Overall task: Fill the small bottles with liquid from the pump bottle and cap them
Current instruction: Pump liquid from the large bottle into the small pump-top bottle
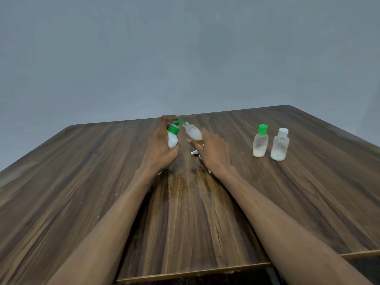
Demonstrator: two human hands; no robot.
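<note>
The left hand is wrapped around the pump bottle, with a finger resting on top of the green pump head. The right hand is closed around an uncapped small bottle, which is tilted so that its open neck meets the pump spout. Both bottles are held above the table, near the middle of its far edge. Two capped small bottles stand upright toward the far right corner: one with a green cap and, just beside it, one with a white cap. A small white item, possibly the loose cap, lies on the table beneath the right hand.

Risk assessment: the neck opening is narrow. If the spout drifts off the opening during a press, liquid is likely to run down the bottle onto the table. A wet-looking patch already lies between the wrists. A forceful press may also cause overflow.
</note>
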